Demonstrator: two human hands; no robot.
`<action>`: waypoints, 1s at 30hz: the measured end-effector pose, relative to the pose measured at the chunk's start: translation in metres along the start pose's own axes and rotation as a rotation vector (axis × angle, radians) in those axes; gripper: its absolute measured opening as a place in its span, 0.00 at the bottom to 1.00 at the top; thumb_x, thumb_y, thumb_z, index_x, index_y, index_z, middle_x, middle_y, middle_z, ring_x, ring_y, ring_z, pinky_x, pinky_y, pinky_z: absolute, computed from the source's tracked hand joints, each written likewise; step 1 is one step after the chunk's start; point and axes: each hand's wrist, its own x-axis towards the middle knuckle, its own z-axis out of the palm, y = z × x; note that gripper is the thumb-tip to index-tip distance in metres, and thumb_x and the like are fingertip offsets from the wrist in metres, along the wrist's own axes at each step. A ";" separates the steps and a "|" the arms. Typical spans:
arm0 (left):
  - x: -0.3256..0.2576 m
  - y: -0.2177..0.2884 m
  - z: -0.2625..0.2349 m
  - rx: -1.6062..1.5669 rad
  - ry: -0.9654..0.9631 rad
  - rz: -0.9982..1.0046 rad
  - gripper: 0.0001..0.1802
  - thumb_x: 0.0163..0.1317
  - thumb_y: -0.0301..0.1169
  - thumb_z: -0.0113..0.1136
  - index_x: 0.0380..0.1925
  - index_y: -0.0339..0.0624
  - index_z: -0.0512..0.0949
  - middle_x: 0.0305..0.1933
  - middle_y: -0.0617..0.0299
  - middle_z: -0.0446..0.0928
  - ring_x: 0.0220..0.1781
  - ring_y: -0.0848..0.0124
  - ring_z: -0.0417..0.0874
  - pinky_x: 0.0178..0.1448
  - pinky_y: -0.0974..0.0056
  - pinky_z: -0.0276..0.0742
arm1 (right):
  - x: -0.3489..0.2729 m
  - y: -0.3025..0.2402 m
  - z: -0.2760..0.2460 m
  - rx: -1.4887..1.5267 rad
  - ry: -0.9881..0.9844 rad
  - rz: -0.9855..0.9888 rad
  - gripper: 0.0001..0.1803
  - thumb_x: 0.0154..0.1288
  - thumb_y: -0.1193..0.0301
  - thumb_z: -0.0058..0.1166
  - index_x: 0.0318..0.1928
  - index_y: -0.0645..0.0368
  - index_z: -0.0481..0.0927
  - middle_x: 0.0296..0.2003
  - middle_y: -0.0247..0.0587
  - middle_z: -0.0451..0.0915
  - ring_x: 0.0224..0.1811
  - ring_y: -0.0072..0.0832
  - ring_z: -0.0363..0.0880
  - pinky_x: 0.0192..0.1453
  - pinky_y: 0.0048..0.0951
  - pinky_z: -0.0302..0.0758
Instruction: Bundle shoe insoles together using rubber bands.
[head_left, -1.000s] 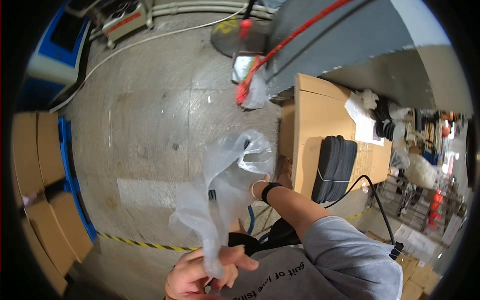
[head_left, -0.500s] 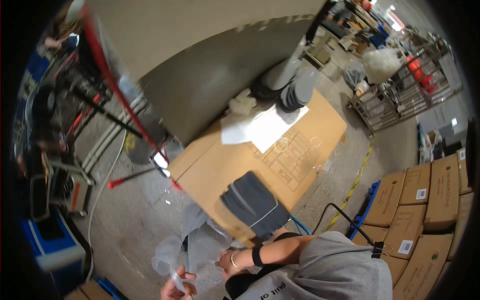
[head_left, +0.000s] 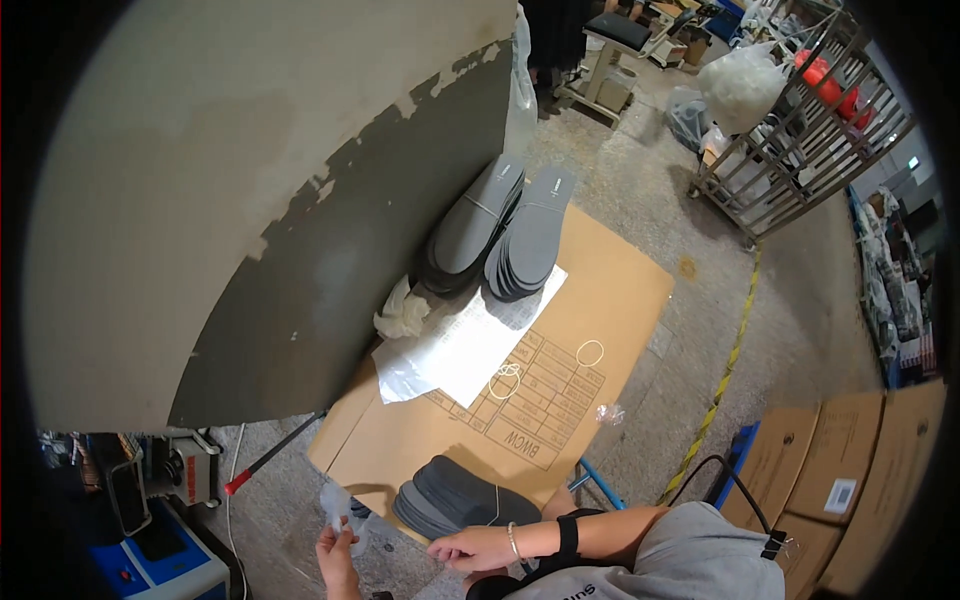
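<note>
My left hand (head_left: 338, 553) is closed on a crumpled clear plastic bag (head_left: 338, 508) below the table's near left corner. My right hand (head_left: 472, 548), wearing a bracelet and a black wristband, hangs at the near edge, close to a stack of dark grey insoles (head_left: 455, 492). Its fingers look loosely stretched, with nothing seen in them. A thin band runs around that stack, which lies on its side on the cardboard-covered table (head_left: 625, 290). Farther back stand two more banded insole bundles, the left one (head_left: 470, 225) and the right one (head_left: 532, 235).
White paper sheets (head_left: 460, 345) lie under the far bundles, beside a crumpled cream wad (head_left: 402, 312). Loose rubber bands (head_left: 590, 353) rest on the cardboard. A grey panel (head_left: 300, 290) borders the left. Cartons (head_left: 850, 460) are stacked at right; a metal cart (head_left: 800, 150) stands beyond.
The view has swung left and closer to the table. My left hand still grips the plastic bag, now nearer the table corner. My right hand has come up beside the near insole stack.
</note>
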 end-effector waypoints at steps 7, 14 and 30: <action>0.005 -0.046 0.017 0.090 0.096 -0.078 0.09 0.51 0.22 0.56 0.34 0.35 0.73 0.31 0.63 0.74 0.31 0.75 0.73 0.39 0.69 0.68 | -0.037 -0.001 -0.056 0.139 0.220 0.131 0.14 0.58 0.72 0.47 0.45 0.62 0.69 0.30 0.35 0.75 0.31 0.22 0.73 0.38 0.22 0.71; -0.007 -0.056 0.038 0.123 0.212 -0.110 0.25 0.48 0.22 0.55 0.49 0.31 0.65 0.40 0.56 0.72 0.37 0.69 0.74 0.43 0.66 0.68 | -0.061 0.016 -0.084 0.168 0.266 0.208 0.13 0.61 0.70 0.47 0.45 0.60 0.71 0.32 0.36 0.76 0.32 0.22 0.74 0.40 0.22 0.72; -0.003 -0.088 0.021 0.248 -0.020 -0.225 0.33 0.56 0.38 0.57 0.58 0.35 0.59 0.47 0.51 0.69 0.46 0.67 0.69 0.50 0.65 0.66 | -0.060 0.025 -0.054 -0.030 0.498 0.376 0.31 0.54 0.66 0.58 0.54 0.67 0.61 0.41 0.49 0.72 0.42 0.33 0.72 0.49 0.28 0.69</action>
